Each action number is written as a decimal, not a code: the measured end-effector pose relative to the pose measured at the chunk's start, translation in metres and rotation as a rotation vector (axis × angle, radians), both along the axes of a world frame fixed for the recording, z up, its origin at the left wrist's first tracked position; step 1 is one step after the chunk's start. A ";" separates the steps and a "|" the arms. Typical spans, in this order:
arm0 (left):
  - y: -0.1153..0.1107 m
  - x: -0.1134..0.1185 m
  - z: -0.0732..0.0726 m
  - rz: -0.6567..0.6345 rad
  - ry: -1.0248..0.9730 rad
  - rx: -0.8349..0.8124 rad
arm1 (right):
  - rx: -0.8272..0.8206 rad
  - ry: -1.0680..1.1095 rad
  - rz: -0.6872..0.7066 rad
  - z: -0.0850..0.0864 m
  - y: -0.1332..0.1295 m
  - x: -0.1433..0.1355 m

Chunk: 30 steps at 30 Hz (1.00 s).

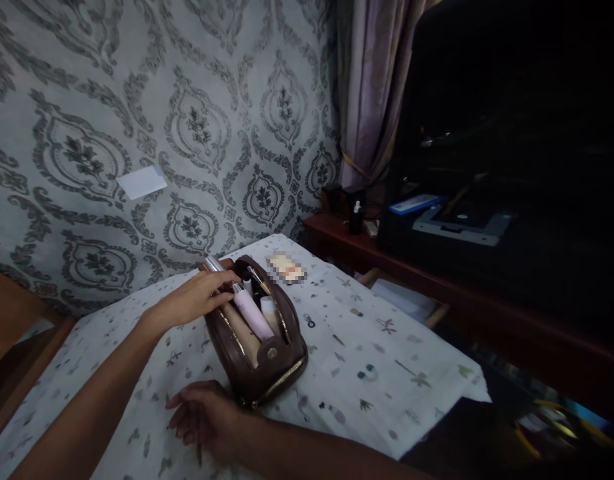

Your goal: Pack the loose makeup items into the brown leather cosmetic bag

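A pink tube (253,313) is being pinched by left fingers (228,275), ideally clear of zip (237,337); right fingers (185,405) are being loosely curled.

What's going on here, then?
Someone's left hand reaches over an open brown bag, its fingers at the top of a pink bottle inside; whether they grip it isn't clear. The right hand is beside the bag, loosely curled over the patterned cloth. A white-capped container is also in the bag.

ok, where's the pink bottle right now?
Head view, just left of centre: the pink bottle sits inside the open brown bag, left of a white-capped container, its upper end by the left hand's fingertips.
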<state>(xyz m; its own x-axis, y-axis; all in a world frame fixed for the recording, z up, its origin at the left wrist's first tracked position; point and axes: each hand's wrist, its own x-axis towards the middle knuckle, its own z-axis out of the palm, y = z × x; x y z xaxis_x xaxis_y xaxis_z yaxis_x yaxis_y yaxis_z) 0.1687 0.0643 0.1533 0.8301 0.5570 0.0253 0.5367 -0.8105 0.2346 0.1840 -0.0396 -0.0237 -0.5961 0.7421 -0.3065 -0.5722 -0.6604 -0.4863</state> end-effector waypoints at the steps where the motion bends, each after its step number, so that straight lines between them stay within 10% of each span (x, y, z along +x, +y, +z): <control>1: 0.000 0.000 0.001 -0.004 0.003 -0.011 | -0.004 -0.003 -0.002 0.000 0.000 0.000; 6: 0.011 -0.008 0.006 0.029 -0.134 -0.007 | -0.018 -0.015 -0.006 -0.002 0.001 0.000; 16: 0.092 -0.029 -0.032 0.576 -0.587 -0.143 | -0.026 -0.002 -0.009 0.001 0.001 0.001; 30: 0.119 -0.009 -0.044 0.374 -0.499 -0.314 | -0.027 -0.005 -0.006 -0.012 0.005 -0.005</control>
